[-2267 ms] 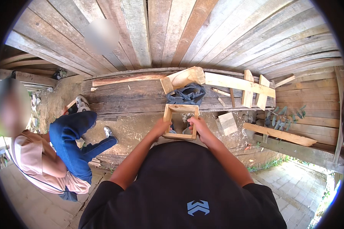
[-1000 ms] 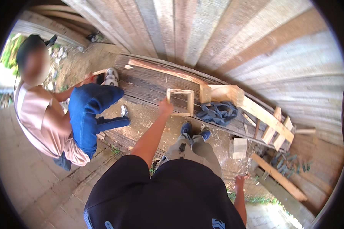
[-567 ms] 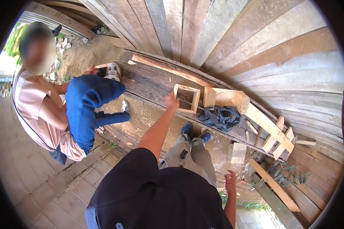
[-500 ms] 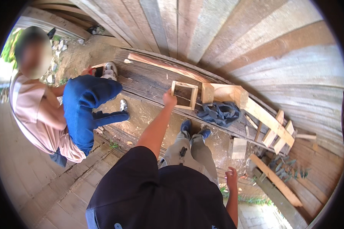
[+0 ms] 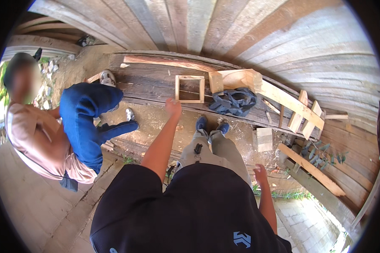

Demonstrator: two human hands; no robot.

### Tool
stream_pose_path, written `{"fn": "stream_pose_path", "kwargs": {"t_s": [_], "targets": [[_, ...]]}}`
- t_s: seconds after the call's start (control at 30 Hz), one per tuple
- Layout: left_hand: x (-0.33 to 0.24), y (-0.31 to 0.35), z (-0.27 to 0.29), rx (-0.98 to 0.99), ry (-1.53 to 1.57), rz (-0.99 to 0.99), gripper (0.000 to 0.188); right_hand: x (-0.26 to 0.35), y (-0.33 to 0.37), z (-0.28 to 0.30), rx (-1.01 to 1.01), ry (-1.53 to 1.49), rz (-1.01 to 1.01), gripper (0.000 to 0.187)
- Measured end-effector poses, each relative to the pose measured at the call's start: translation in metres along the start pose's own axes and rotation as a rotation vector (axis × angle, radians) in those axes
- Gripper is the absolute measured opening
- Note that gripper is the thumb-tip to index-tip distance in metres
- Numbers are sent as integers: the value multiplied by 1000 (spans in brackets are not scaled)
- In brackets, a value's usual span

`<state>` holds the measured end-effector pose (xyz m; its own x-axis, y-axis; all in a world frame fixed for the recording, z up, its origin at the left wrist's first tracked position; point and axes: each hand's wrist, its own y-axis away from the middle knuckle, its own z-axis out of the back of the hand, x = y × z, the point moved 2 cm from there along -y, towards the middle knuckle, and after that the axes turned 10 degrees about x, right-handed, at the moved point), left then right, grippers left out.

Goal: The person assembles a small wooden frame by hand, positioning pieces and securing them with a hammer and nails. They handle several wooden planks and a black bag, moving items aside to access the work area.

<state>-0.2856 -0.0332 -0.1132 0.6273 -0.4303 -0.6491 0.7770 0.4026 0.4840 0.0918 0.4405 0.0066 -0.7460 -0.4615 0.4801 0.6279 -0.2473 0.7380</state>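
A small rectangular frame of light wooden strips (image 5: pixel 202 89) lies on the dark plank bench (image 5: pixel 147 81) in front of me. Just below its near left corner is my left hand (image 5: pixel 173 108), arm stretched forward. It appears free of the frame, its fingers loosely apart and slightly blurred. Low at my right side hangs my right hand (image 5: pixel 261 173), fingers half bent and apart, holding nothing. Right of the frame sits an angular light wooden piece (image 5: pixel 236 79), with a crumpled dark grey cloth (image 5: pixel 233 102) against its near side.
A person in blue jeans (image 5: pixel 90 101) sits at the left, one shoe on the bench. A long raw strip (image 5: pixel 169 63) lies along the bench's back. Nailed boards (image 5: pixel 291 103) stretch rightward, and a loose board (image 5: pixel 310 168) lies lower right. A plank wall (image 5: pixel 190 29) rises behind.
My left hand has come off the frame's left side and drawn back toward me. The frame now rests on the bench. My right hand still hangs at my side.
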Motion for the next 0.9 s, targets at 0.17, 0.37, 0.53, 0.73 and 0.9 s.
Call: {"fn": "stream_pose_path", "kwargs": {"t_s": [0.17, 0.37, 0.53, 0.73, 0.9], "targets": [[33, 40, -2, 202, 17, -45, 47, 64, -22, 4, 18, -23, 95, 37], [19, 95, -2, 861, 87, 188, 43, 84, -29, 9, -37, 24, 96, 38], [7, 106, 9, 971, -48, 211, 44, 83, -28, 21, -84, 63, 26, 35], [5, 100, 19, 846, 77, 197, 46, 57, -33, 47, -188, 126, -96, 23], [9, 113, 26, 680, 117, 250, 45, 18, -100, 68, -249, 147, 65, 24]]}}
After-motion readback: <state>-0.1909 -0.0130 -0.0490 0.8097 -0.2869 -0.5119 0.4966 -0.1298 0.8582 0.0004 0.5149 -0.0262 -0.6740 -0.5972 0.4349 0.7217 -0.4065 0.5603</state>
